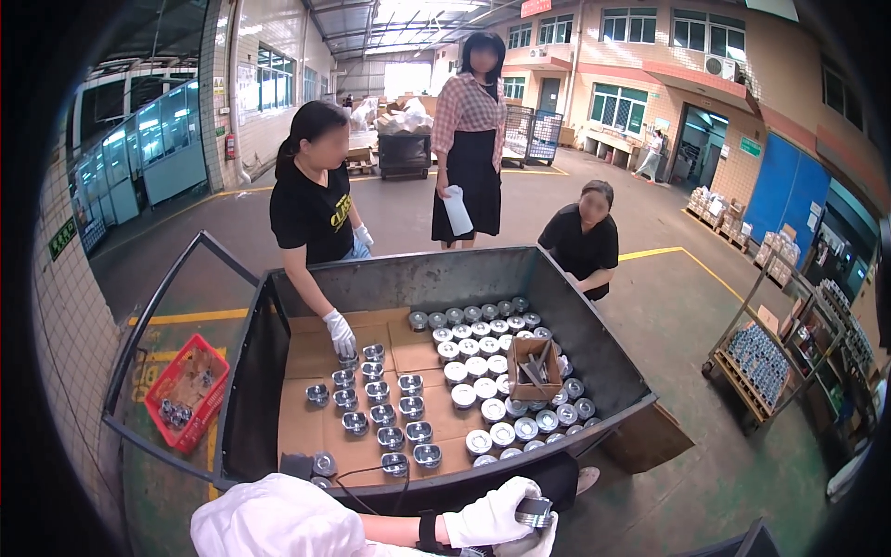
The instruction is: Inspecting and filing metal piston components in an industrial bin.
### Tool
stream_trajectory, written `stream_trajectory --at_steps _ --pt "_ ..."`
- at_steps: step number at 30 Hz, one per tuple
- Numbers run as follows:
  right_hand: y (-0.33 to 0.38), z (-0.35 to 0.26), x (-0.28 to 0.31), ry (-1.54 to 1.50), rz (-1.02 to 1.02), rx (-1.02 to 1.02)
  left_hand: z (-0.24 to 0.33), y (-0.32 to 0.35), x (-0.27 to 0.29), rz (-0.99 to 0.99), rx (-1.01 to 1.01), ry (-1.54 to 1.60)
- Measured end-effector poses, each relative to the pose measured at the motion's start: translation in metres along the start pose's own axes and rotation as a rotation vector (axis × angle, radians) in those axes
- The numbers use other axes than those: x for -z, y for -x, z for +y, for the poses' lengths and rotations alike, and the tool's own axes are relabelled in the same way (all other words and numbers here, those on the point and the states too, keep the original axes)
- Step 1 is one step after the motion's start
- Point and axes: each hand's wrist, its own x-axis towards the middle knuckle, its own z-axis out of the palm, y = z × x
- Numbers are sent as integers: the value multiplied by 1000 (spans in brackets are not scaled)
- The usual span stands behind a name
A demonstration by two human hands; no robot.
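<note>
At the lower edge, my left hand, in a white glove, is closed around a metal piston with grooves round its side. My right hand, also gloved, cups the same piston from below, partly cut off by the picture's edge. Just beyond them stands a large dark metal bin lined with cardboard. On its left side, spaced pistons stand in rows; on its right, many more pistons sit close together, flat round tops up. A small cardboard box with flat strips inside rests on these.
A co-worker's gloved hand touches a piston at the bin's left. Another person stands beyond the bin; a third crouches at its far right. A red basket lies left, a loaded trolley right. A cable crosses the near rim.
</note>
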Motion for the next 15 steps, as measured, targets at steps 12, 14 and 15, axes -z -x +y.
stream_trajectory --at_steps 12,14,15 --pt "4 -1 -6 -11 128 -11 11 -2 5 -78 93 64" --pt "5 -7 -8 266 -51 -22 12 -14 27 -187 129 17" --pt "2 -28 -2 352 52 -95 15 -32 52 -201 165 153"
